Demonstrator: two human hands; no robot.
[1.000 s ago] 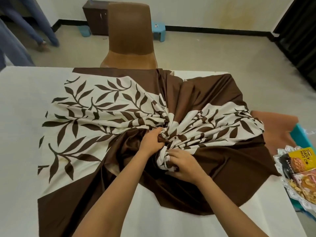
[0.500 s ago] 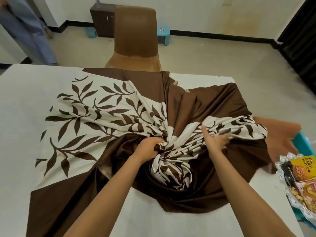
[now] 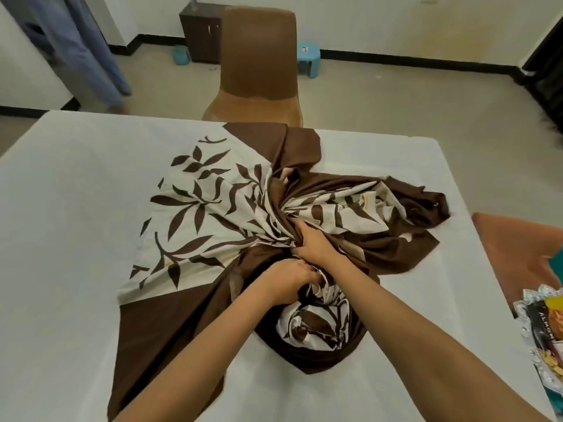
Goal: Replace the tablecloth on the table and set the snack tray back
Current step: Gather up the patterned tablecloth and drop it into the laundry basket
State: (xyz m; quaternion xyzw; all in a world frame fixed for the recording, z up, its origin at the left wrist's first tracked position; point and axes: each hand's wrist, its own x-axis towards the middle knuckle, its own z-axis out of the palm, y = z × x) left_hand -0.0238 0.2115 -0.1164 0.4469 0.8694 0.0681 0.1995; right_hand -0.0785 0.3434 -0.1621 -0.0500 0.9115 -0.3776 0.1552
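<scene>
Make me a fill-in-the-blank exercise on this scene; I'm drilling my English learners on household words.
1. The tablecloth, gripped by the left hand and the right hand, is printed with brown ___ on cream.
2. The chair beyond the table is ___ in colour.
3. The snack tray shows at the picture's ___ edge.

Missing words: leaves; brown; right.
</scene>
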